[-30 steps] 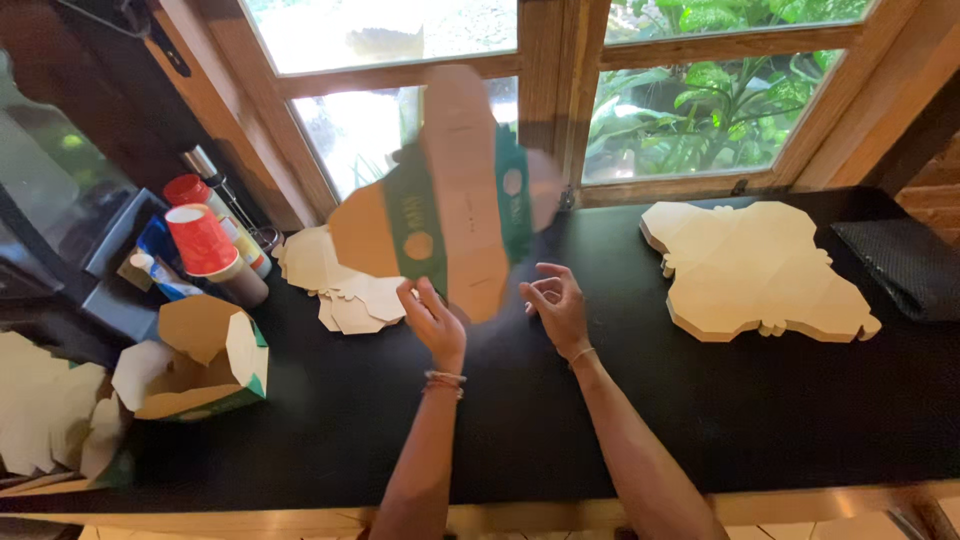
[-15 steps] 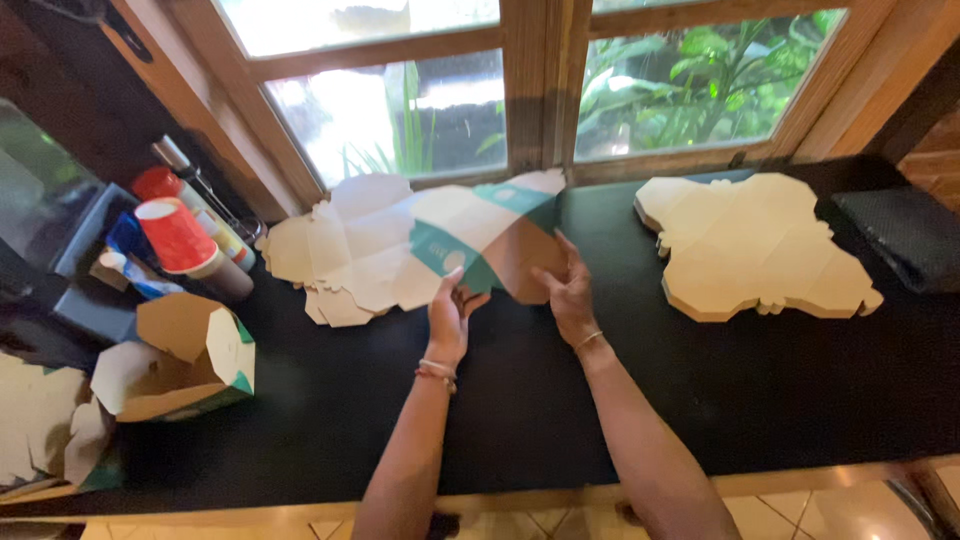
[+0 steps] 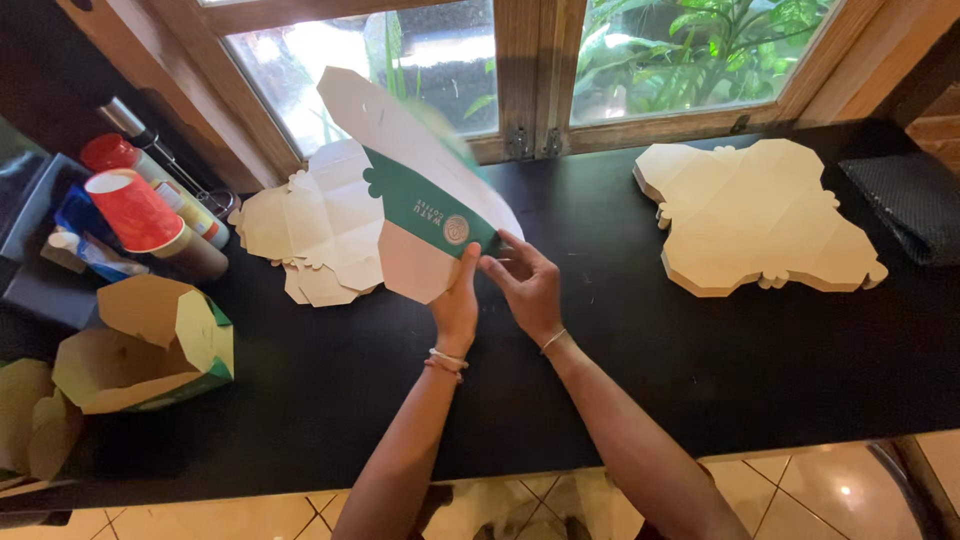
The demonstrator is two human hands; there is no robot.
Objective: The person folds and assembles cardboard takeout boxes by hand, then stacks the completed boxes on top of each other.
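Held piece: flat die-cut cardboard box blank, white inside with a green printed band (image 3: 420,200), lifted off the black countertop (image 3: 640,380) and tilted, just in front of the window.
Long axis: runs from lower right at the hands up to upper left toward the window glass; far tip blurred.
Left hand (image 3: 457,305): closed in a pinch on the blank's lower edge, thumb on the near face.
Right hand (image 3: 528,283): fingers curled, gripping the same lower corner, touching the left hand's side of the fold.
Nearer hand: both meet at one corner; neither is clearly closer.
Stack left: pile of flat pale cardboard blanks (image 3: 310,235) lying directly under and behind the held piece.
Stack right: second pile of flat cardboard blanks (image 3: 755,215), well apart from the right hand.
Containers: folded-up brown-and-green cardboard box (image 3: 150,345) at left, open, nothing visible inside.
Cups: red paper cups on a nested stack (image 3: 140,215), lying on its side by the corner.
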